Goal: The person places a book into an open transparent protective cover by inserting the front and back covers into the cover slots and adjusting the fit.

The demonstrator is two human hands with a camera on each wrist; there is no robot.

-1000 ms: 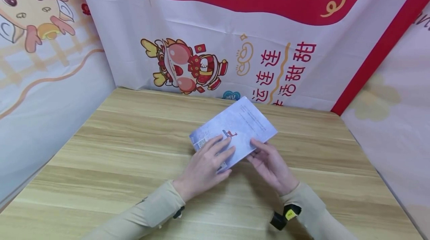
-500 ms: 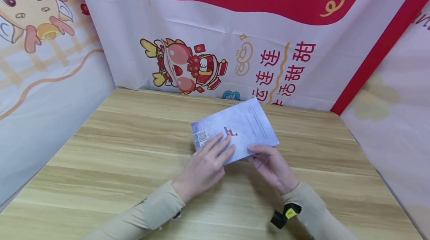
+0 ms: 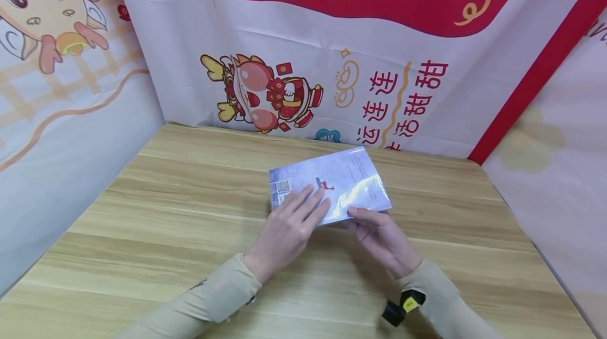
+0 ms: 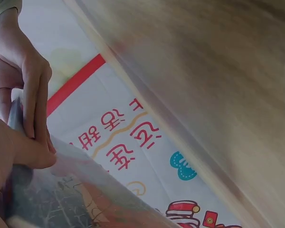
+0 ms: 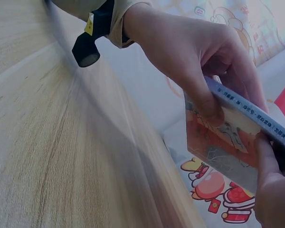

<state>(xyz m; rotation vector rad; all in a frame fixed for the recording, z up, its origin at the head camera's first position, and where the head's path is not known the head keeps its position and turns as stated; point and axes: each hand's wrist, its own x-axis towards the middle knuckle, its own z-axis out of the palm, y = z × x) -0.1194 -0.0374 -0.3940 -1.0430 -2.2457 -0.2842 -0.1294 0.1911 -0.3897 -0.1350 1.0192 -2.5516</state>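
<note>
Both hands hold a pale blue book [image 3: 341, 175], its back cover facing up with a small red figure, a QR code and lines of print. The left hand [image 3: 286, 228] lays its fingers across the near left part of this cover; the right wrist view shows that hand [image 5: 194, 52] with its thumb under the book. At the near right edge, the right hand [image 3: 384, 236] pinches the book with its thumb on top and fingers below. The printed spine [image 5: 251, 111] and an orange and grey front cover [image 5: 213, 137], facing down, appear in the right wrist view. Glare crosses the back cover.
The wood-grain table [image 3: 166, 212] lies beneath the hands. A printed cloth [image 3: 284, 28] hangs along its far edge, with further cloths on the left [image 3: 85, 133] and right [image 3: 559, 181]. A black wrist device [image 3: 393, 312] juts out beside the right sleeve.
The book has turned clockwise in the head view and tipped slightly, so glare now crosses its cover. The right thumb has shifted slightly along the near edge; both hands stay on the book.
</note>
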